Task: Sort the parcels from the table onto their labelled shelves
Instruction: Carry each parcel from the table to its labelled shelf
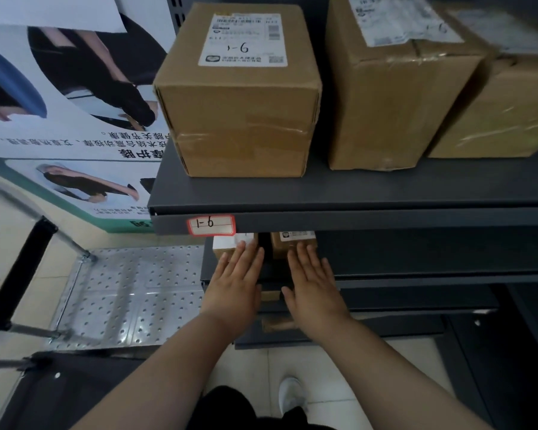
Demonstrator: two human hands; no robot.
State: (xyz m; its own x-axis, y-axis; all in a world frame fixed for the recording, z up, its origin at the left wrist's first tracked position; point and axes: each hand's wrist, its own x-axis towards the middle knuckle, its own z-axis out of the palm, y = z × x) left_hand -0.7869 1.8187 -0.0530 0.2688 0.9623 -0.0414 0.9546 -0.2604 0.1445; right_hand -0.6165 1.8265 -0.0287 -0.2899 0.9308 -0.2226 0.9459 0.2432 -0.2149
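Head view: dark shelf [385,189] tagged 1-6 bears parcels [239,100]; left hand [235,285] and right hand [314,290] flat, empty.

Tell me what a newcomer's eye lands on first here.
First comes the big cardboard box at the left end of the upper shelf. Its white label is hand-marked 1-6, matching the red-bordered tag on the shelf edge just below. Next come the left hand and right hand, both flat with fingers straight, reaching side by side to the small parcels on the shelf underneath.
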